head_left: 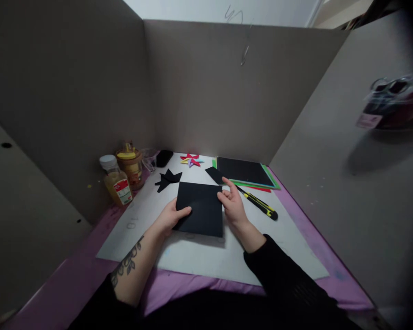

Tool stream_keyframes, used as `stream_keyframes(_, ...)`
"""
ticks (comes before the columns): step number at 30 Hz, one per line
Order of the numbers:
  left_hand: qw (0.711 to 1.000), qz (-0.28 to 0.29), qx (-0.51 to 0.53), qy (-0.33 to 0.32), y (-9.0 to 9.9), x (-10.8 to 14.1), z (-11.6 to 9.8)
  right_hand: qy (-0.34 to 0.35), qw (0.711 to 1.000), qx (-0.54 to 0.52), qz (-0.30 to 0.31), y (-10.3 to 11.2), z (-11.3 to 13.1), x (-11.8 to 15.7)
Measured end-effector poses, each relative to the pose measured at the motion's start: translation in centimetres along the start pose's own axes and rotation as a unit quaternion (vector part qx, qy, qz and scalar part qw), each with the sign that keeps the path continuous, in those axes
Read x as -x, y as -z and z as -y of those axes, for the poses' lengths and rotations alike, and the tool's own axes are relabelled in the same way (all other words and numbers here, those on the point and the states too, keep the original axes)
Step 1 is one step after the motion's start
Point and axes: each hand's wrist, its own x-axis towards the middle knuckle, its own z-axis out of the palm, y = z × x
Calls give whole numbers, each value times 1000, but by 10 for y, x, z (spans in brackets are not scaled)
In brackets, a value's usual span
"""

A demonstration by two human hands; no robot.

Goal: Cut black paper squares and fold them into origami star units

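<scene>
A black square sheet of paper (201, 211) is held between my two hands above the white board. My left hand (170, 217) grips its left edge, with the thumb lying on top and the other fingers hidden underneath. At the upper right corner, my right hand (232, 201) pinches the sheet, its index finger pointing up and away. Just behind my right hand lies a black paper strip (214, 174). A black and yellow utility knife (259, 205) rests to the right. Folded black paper pieces (168, 179) lie beyond the sheet on the left.
The white board (227, 263) lies on a purple cloth (182, 288). Colourful folded paper (192, 160) and a phone (164, 158) are at the back. Stacked sheets (244, 171) lie back right. A glue bottle (119, 185), jar (132, 167) and plastic cup (149, 159) stand left. Grey panels surround the table.
</scene>
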Motion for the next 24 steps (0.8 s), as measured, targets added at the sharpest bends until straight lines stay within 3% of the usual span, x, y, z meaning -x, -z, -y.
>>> stream_keyframes(5, 997, 52, 22, 43, 1, 5, -1, 48, 998, 29, -17, 8, 14, 0)
stream_keyframes(19, 997, 53, 33, 46, 5, 4, -1, 53, 998, 43, -3, 15, 6, 0)
stream_keyframes(24, 996, 61, 33, 52, 3, 6, -2, 37, 999, -3, -7, 12, 7, 2)
